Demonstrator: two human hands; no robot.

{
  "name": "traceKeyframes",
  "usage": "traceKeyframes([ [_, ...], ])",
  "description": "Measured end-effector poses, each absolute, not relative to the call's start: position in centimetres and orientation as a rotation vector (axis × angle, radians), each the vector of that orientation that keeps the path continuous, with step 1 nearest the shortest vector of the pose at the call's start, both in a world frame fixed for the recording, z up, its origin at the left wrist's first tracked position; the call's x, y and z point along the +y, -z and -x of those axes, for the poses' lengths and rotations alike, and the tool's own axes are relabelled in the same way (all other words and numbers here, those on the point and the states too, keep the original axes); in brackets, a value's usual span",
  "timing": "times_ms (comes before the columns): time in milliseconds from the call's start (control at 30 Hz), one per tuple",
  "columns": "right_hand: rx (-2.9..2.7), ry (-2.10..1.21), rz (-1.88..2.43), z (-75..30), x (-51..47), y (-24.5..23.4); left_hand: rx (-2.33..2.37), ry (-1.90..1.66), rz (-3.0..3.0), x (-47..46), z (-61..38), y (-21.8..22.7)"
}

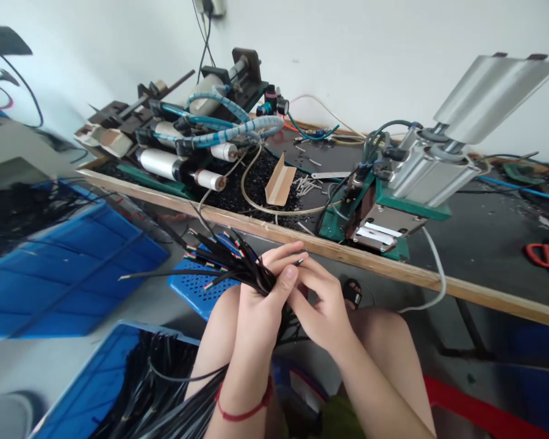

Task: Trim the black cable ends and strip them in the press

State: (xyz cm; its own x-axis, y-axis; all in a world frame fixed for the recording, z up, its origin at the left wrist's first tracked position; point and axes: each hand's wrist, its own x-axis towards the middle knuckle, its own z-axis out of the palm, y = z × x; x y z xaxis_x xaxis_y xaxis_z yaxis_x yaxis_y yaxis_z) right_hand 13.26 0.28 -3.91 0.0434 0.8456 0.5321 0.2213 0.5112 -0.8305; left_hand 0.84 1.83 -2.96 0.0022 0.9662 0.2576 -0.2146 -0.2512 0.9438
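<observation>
My left hand [260, 305] is closed round a bundle of black cables [224, 262] whose stripped ends, with coloured inner wires, fan out up and to the left. My right hand [322, 302] is closed beside it, its fingers pinching one cable end [298, 262] at the top of the bundle. Both hands are held above my knees, in front of the wooden edge of the workbench [393, 268]. A red string circles my left wrist.
A green pneumatic press [388, 207] stands on the bench just behind my hands. More cylinders and hoses [201, 134] lie at the back left, with a cardboard angle [280, 181]. Blue crates [64, 268] of black cables sit left and below. Red scissors [546, 256] lie far right.
</observation>
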Motion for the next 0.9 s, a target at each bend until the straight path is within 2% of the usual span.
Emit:
traceKeyframes([
  [133, -1.436, -0.66, 0.878, -13.7, 1.2, 4.6, 0.905, -1.45, -1.29, 2.1, -1.2, 3.8],
  [300, -1.247, -0.627, 0.992, -13.7, 0.4, 5.7, 1.032, -1.433, -1.143, 2.7, -2.4, 4.8],
  [533, -0.729, -0.701, 0.947, -15.7, 1.1, 5.9, 1.157, -1.438, -1.079, 2.7, -4.8, 3.1],
  [900, -0.585, -0.588, 0.887, -17.9, 2.8, 5.7, 1.202, -1.426, -0.958, 3.2, -8.4, 1.8],
])
